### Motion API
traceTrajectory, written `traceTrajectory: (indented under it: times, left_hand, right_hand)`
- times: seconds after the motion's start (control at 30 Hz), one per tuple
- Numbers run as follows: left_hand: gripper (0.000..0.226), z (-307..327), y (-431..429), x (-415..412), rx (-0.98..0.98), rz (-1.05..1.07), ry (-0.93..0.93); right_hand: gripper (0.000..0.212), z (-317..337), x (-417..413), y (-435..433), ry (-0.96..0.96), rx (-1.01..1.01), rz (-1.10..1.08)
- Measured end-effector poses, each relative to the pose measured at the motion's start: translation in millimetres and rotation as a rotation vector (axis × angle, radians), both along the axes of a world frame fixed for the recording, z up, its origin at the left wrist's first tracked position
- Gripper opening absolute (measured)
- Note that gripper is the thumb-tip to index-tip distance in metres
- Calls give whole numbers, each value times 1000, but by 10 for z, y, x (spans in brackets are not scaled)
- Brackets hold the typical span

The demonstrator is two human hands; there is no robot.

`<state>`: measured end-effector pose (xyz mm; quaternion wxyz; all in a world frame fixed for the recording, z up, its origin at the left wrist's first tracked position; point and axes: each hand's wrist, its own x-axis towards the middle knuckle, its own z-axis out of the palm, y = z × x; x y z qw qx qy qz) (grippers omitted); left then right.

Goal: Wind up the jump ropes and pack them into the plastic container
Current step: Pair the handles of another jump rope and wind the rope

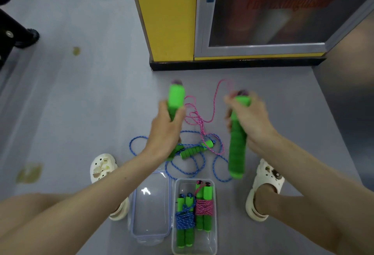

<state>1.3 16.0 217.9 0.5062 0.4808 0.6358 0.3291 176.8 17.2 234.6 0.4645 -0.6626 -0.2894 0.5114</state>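
Head view: a person crouches over the grey floor (81, 113). The left hand (168, 127) has its fingers curled round one green foam handle (175, 96), held upright. The right hand (252, 117) has its fingers wrapped round the second handle (237, 149), which is ribbed and tilted toward the camera. Both hands are blurred.

The pink jump rope (193, 113) is a thin braided cord, hanging slack in loose loops between the two held handles.

The blue jump rope (182, 170) lies unwound on the floor between the feet. Its two green handles are at the middle of the loops: one in plain sight (193, 151), the other partly hidden behind the left wrist.

The plastic container (183, 187) is clear, rectangular and open, on the floor nearest the camera. Inside, side by side, lie a blue bundle (184, 219) on the left and a pink bundle (203, 208) on the right, each cord wrapped round its paired handles. The clear lid (150, 210) lies just left of the container.

Count:
- Four ropes: two packed, one loose, one in hand.
- Eight handles.
- One container and one lid.
- Two white clogs (103, 166).
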Motion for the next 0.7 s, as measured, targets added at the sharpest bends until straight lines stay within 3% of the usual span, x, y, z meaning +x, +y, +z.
traceTrajectory:
  times: [0.07, 0.13, 0.33, 0.43, 0.6, 0.7]
  left_hand:
    - [20, -95, -91, 51, -350, -32, -38]
    - [22, -115, -129, 105, -388, -73, -52]
    - [16, -67, -159, 165, -345, -185, -129]
    - [20, -132, -236, 206, -287, -290, -109]
    - [34, -125, -203, 162, -235, -353, -174]
    - [46, -121, -206, 156, -225, -388, -258]
  right_hand:
    - [10, -217, -129, -119, 224, -365, 42]
    - [16, -369, -194, -156, 339, -435, 56]
    - [14, -331, -174, -106, 510, -351, 116]
    - [26, -295, -225, -130, 620, -294, 91]
    - [53, -290, -176, -91, 647, -209, 77]
    - [55, -261, -166, -82, 658, -189, 88]
